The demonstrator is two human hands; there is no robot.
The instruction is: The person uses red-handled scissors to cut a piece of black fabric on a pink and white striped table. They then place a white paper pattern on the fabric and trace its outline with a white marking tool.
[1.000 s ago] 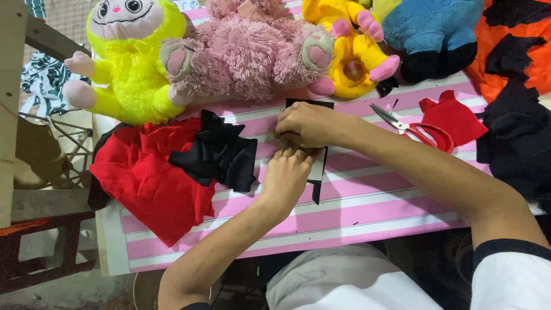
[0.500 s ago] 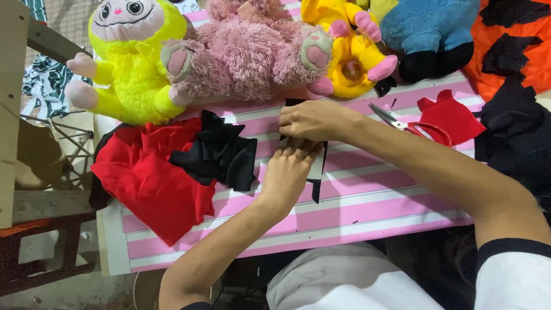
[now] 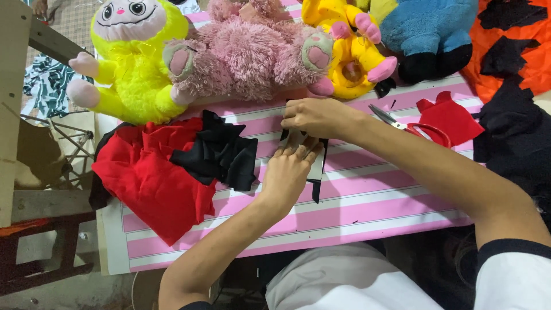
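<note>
On a pink and white striped table (image 3: 367,206), my left hand (image 3: 290,166) lies flat, pressing a small piece of black fabric with a pale template (image 3: 317,166) onto the surface. My right hand (image 3: 314,116) is at the piece's far edge, fingers curled against it; what the fingers pinch is hidden. A heap of red cloth (image 3: 152,172) with black cloth pieces (image 3: 221,152) on top lies to the left of my hands.
Plush toys line the far edge: a yellow one (image 3: 135,57), a pink one (image 3: 252,51), a yellow one with pink feet (image 3: 350,54) and a blue one (image 3: 427,28). Scissors with red handles (image 3: 410,126) and a red cut piece (image 3: 450,117) lie right. Orange and black fabric (image 3: 516,51) lies far right.
Both hands stay on the black piece; the right hand has shifted slightly toward the far edge. Nothing else has moved.
</note>
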